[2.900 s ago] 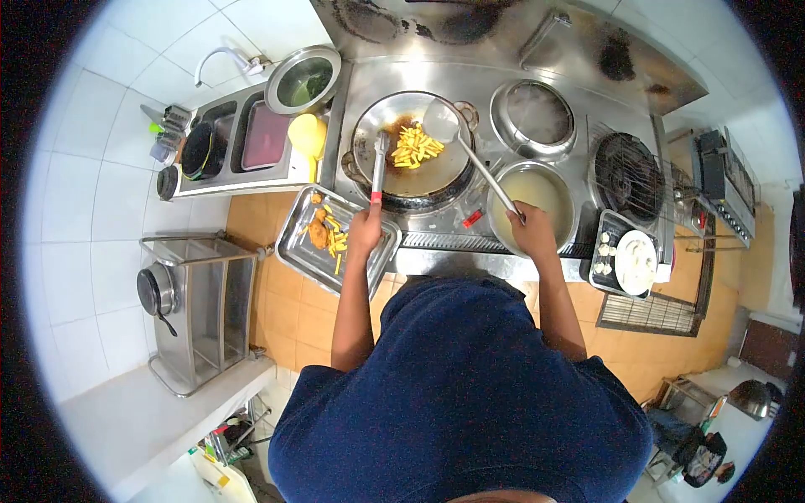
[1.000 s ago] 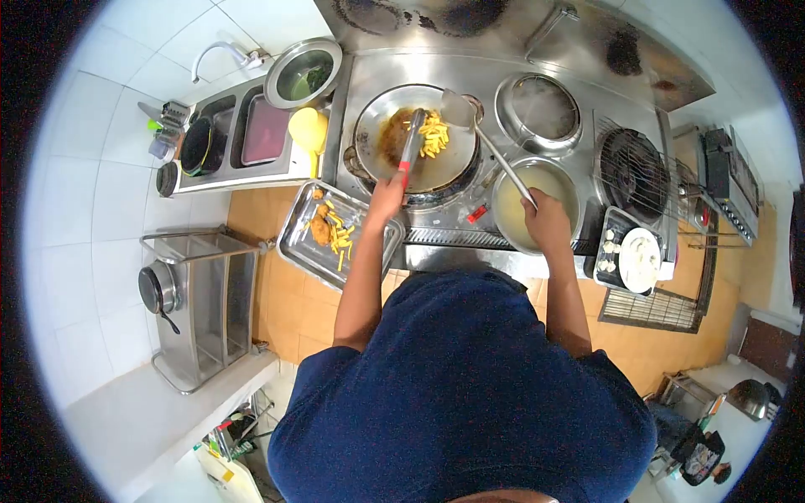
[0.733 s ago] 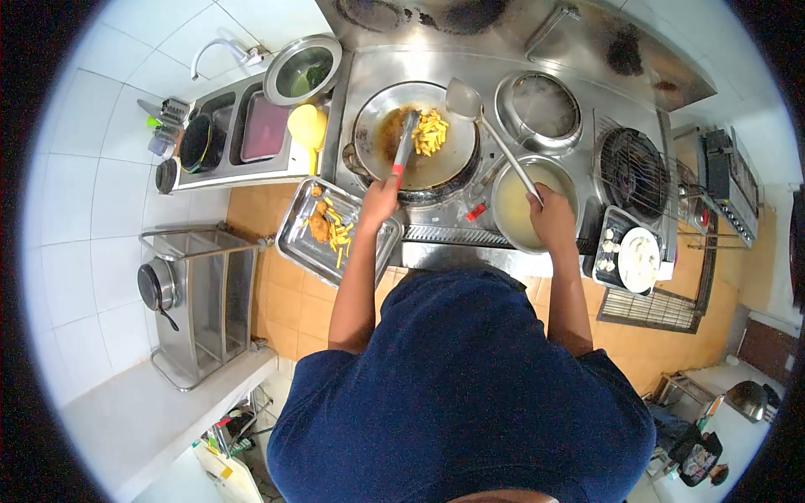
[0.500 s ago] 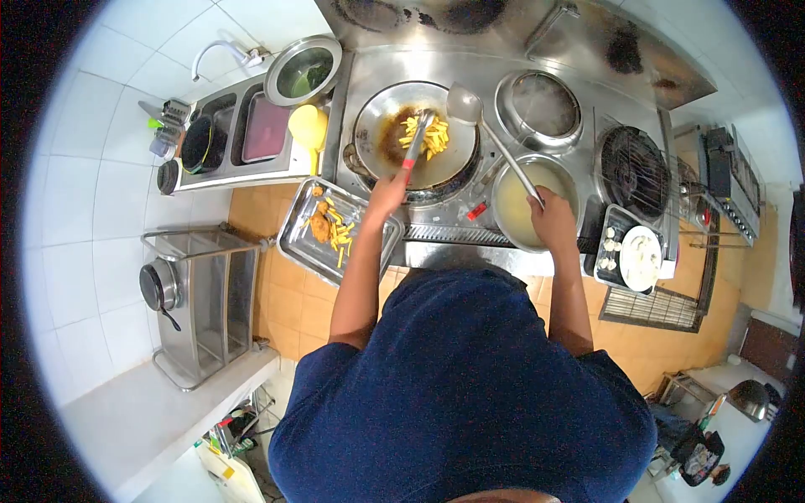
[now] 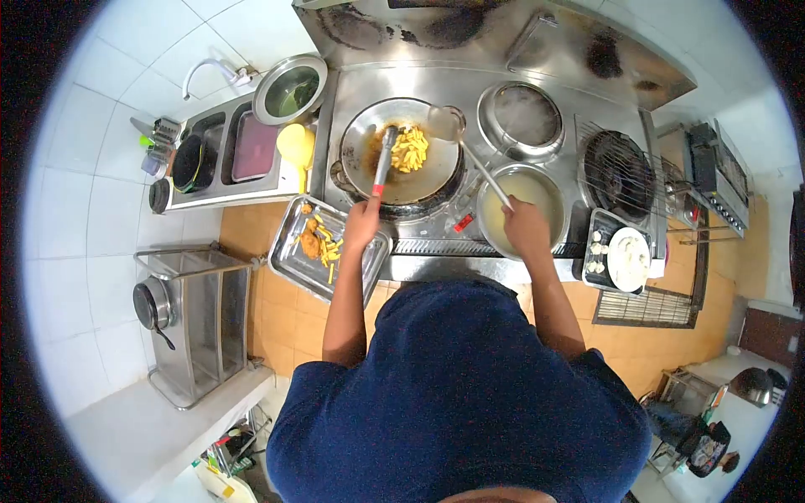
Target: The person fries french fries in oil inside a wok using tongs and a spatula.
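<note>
My left hand (image 5: pixel 363 223) is closed round a pair of tongs (image 5: pixel 384 168) with a red grip. Their dark tips reach into a wok (image 5: pixel 360 138), just left of a heap of yellow fries (image 5: pixel 410 151). A long-handled wok spatula (image 5: pixel 484 172) is gripped in my right hand (image 5: pixel 527 228); its blurred broad head is over the wok's right rim. Below that hand is a pot of pale, cloudy liquid (image 5: pixel 537 201). Near my left forearm, a metal tray (image 5: pixel 293 267) holds more fries and browned fried pieces (image 5: pixel 311 244).
A covered steaming pot (image 5: pixel 521 117) and a grill rack (image 5: pixel 620 172) are on the right of the stove. Beside it, a dark tray (image 5: pixel 594 272) carries a white plate. A yellow ladle (image 5: pixel 295 147) lies by the sinks at left, near a metal bowl (image 5: pixel 289 90). A person (image 5: pixel 700 444) is at lower right.
The tongs have shifted from above the fries to their left side. My right hand has moved slightly left with the spatula. The whole view has shifted a little.
</note>
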Demonstrator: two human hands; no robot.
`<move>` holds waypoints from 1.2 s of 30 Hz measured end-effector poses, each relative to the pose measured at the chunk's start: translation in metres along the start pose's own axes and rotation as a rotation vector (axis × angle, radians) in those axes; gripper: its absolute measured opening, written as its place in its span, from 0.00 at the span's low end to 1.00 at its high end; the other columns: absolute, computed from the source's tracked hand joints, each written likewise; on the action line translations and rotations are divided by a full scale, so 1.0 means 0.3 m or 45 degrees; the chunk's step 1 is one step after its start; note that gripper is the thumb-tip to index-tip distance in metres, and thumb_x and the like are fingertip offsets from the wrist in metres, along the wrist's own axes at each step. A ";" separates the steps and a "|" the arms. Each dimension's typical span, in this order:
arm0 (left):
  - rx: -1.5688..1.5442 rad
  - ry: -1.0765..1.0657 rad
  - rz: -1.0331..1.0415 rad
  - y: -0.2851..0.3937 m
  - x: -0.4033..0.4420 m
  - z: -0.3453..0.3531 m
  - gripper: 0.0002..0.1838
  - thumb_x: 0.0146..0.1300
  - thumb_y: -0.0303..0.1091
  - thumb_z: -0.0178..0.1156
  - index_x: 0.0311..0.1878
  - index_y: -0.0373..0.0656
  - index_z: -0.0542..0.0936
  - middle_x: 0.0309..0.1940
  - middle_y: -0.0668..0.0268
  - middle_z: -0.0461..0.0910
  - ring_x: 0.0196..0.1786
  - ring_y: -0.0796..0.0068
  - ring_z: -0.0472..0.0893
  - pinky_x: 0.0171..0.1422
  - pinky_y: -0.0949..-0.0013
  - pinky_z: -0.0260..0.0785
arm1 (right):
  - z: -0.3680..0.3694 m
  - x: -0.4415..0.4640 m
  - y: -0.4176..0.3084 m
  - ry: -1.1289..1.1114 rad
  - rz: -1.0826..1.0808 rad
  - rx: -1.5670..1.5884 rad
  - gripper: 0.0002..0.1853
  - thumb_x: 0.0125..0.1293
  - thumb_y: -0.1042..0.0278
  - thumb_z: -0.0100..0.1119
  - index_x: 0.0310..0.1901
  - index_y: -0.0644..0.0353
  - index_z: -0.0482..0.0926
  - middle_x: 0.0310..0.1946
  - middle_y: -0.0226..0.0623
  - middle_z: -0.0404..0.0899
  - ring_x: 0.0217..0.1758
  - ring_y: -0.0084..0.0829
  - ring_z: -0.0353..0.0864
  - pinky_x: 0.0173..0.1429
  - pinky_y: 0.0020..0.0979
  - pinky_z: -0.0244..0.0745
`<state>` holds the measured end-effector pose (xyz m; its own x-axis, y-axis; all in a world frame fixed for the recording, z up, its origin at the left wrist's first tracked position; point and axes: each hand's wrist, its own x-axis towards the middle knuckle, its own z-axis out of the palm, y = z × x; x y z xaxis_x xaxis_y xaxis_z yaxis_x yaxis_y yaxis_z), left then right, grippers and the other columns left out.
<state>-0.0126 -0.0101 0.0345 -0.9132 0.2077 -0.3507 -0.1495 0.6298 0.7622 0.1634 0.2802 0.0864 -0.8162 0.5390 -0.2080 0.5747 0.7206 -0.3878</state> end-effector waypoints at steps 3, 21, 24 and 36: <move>-0.077 0.052 -0.057 0.003 -0.017 -0.030 0.36 0.71 0.61 0.48 0.25 0.31 0.77 0.17 0.54 0.76 0.24 0.61 0.79 0.32 0.58 0.68 | 0.108 0.041 -0.010 -0.061 -0.100 0.106 0.16 0.67 0.59 0.58 0.51 0.60 0.82 0.34 0.56 0.82 0.39 0.55 0.84 0.46 0.50 0.78; -0.305 0.028 -0.116 -0.102 -0.051 -0.029 0.32 0.71 0.57 0.47 0.22 0.37 0.77 0.15 0.61 0.75 0.21 0.67 0.75 0.30 0.61 0.65 | 0.002 -0.052 -0.040 -0.025 -0.248 -0.004 0.19 0.68 0.59 0.56 0.56 0.56 0.81 0.37 0.55 0.82 0.41 0.55 0.83 0.47 0.51 0.78; -0.303 -0.003 -0.111 -0.103 -0.054 -0.031 0.34 0.71 0.59 0.47 0.22 0.37 0.77 0.15 0.61 0.75 0.21 0.68 0.76 0.30 0.61 0.66 | -0.020 -0.046 -0.049 0.042 -0.181 -0.022 0.19 0.69 0.59 0.56 0.57 0.56 0.80 0.36 0.54 0.82 0.39 0.56 0.83 0.45 0.51 0.78; -0.459 -0.213 -0.233 -0.109 -0.036 0.065 0.29 0.71 0.59 0.46 0.31 0.41 0.76 0.14 0.65 0.72 0.11 0.74 0.67 0.15 0.67 0.56 | 0.098 0.008 0.039 -0.155 -0.223 0.163 0.15 0.68 0.62 0.55 0.47 0.62 0.82 0.34 0.59 0.81 0.39 0.60 0.81 0.46 0.53 0.74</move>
<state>0.0097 -0.0183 0.0026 -0.7896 0.2543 -0.5584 -0.4530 0.3722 0.8101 0.1666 0.2771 0.0550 -0.9084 0.3486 -0.2308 0.4177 0.7333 -0.5365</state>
